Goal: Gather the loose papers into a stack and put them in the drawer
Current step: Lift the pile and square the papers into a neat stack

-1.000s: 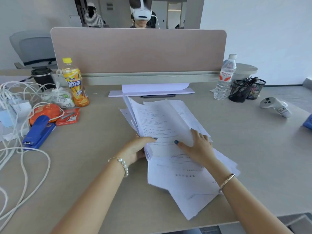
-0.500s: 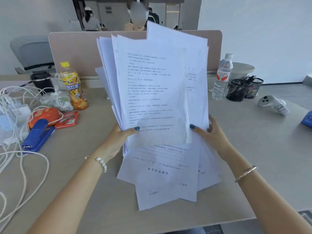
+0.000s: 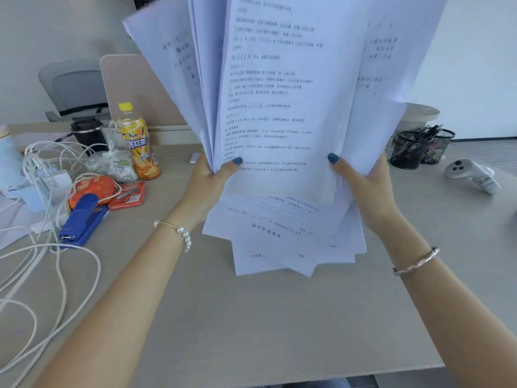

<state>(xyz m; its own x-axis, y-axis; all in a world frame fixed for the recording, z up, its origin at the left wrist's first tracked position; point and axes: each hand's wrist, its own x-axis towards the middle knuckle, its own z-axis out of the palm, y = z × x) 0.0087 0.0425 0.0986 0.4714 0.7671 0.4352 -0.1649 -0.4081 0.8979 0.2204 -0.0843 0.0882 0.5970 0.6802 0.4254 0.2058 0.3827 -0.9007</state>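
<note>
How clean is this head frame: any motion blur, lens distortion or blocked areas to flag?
Head view: the papers are lifted close to the lens, their print smeared and unreadable, and they block most of the background; the left hand and right hand look fairly sharp. Wide-angle bending shows at the edges, where the desk rim curves. Lighting is soft and even, without harsh glare.

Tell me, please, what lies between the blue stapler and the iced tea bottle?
In the head view, an orange packet and a red staple box lie between the stapler and bottle.
</note>
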